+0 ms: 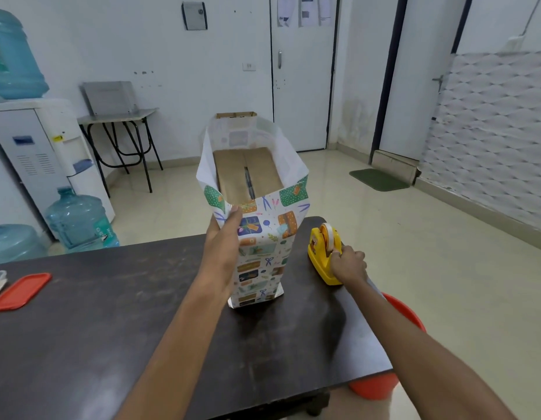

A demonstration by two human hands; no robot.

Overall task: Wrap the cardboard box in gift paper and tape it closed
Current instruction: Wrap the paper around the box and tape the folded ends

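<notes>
Cardboard box (248, 174): brown board, matt, plain.
Gift paper (263, 253): thin, smooth paper, printed outside, plain white inside, creased at the folds.
Tape dispenser (322, 262): yellow plastic, glossy and smooth.
Tape roll (329, 234): pale, shiny.
Table (111, 313): dark wood-like top, scuffed, dull sheen.
Lid (20, 291): red plastic, matt.
Floor (384, 237): pale, polished, reflective.
Water bottle (78, 219): blue translucent plastic.

White walls (172, 50) enclose a glossy cream floor (384, 237). A white door (302, 86) stands at twelve o'clock, a small folding table (142, 113) at ten, a water dispenser (35, 153) at nine, and a green doormat (379, 179) at two.
</notes>
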